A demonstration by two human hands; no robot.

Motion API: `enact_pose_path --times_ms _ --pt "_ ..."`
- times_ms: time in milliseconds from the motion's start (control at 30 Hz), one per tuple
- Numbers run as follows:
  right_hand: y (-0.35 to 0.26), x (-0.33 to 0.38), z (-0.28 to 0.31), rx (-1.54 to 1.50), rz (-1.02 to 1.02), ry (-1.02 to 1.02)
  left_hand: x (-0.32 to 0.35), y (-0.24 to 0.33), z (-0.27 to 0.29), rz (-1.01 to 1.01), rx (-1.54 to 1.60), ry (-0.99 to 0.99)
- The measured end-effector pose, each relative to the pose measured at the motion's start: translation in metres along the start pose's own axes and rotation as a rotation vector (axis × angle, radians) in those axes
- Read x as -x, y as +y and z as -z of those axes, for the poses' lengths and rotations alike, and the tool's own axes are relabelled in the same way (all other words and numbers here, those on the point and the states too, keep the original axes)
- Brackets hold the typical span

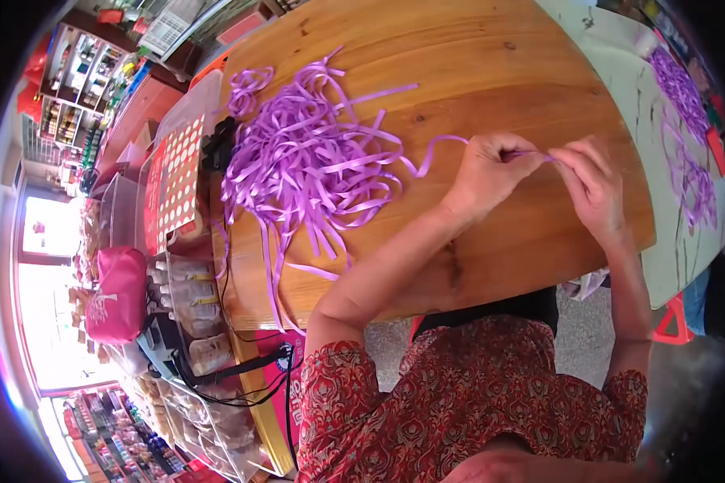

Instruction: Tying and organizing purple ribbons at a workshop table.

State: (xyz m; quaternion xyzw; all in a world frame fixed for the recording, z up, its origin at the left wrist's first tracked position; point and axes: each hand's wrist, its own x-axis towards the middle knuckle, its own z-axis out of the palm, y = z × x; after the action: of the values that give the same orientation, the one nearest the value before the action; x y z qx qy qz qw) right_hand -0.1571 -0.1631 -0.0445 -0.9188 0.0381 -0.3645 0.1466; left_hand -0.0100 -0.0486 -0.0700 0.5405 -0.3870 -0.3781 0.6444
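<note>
Purple ribbon (532, 153) pinched between hands, red dotted sheet (177, 181) beside heap (310, 157)

Table (491, 72): wooden, beneath the grip.
Dotted red card (177, 181): far left of grip.
Pink bag (117, 294): lower left, beyond table edge.
Black cables (234, 378): below bag level.

Glossy, smooth purple ribbon (310, 161) is being shown heaped on a varnished, slightly shiny wooden tabletop (475, 72), while patterned red cloth is being seen on the sleeves (338, 386).
</note>
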Motion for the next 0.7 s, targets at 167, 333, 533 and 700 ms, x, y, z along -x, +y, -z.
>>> enact_pose_path --times_ms 167,333,533,700 --pt "-0.002 0.005 -0.004 -0.243 -0.292 -0.007 -0.004 -0.002 -0.001 -0.161 -0.139 0.026" --pt "-0.003 0.000 0.008 -0.208 -0.250 -0.134 -0.005 -0.002 0.000 -0.234 -0.311 0.076" --pt "-0.010 0.000 0.015 -0.149 -0.225 -0.157 -0.003 -0.001 -0.001 -0.238 -0.350 0.052" --pt "-0.014 0.001 0.017 -0.143 -0.251 -0.200 -0.002 0.001 -0.002 -0.232 -0.339 0.020"
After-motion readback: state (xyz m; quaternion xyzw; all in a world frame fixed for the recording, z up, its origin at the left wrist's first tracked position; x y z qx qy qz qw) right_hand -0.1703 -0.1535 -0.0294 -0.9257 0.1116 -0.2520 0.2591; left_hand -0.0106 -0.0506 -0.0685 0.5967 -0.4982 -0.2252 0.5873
